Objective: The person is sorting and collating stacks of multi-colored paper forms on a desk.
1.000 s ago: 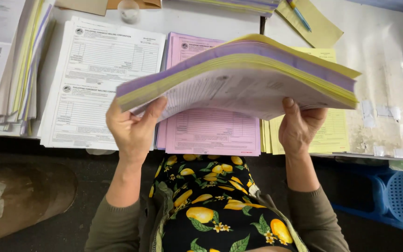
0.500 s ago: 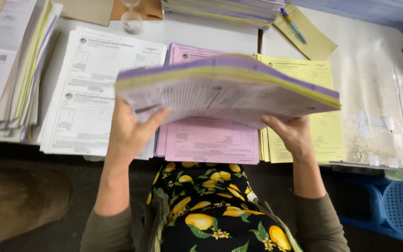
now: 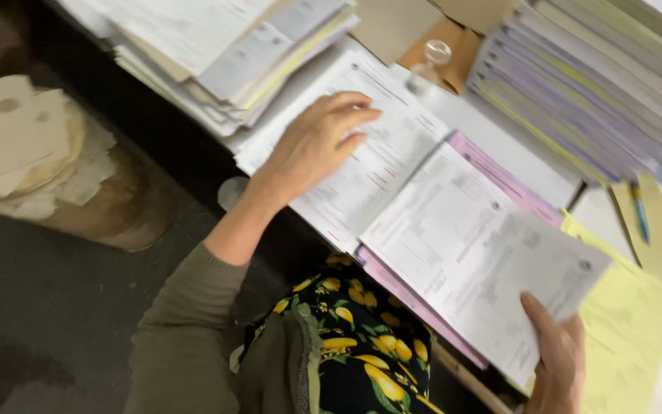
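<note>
White forms (image 3: 392,153) lie on the surface under our left hand (image 3: 319,142), fingers spread flat, gripping nothing. Our right hand (image 3: 557,360) pinches a white sheet (image 3: 492,268) above the pink stack (image 3: 499,165). A loose pinch could let it slide off.

The lifted bundle (image 3: 476,261) now lies down; the left hand (image 3: 317,146) has shifted to the white forms (image 3: 381,165).
</note>
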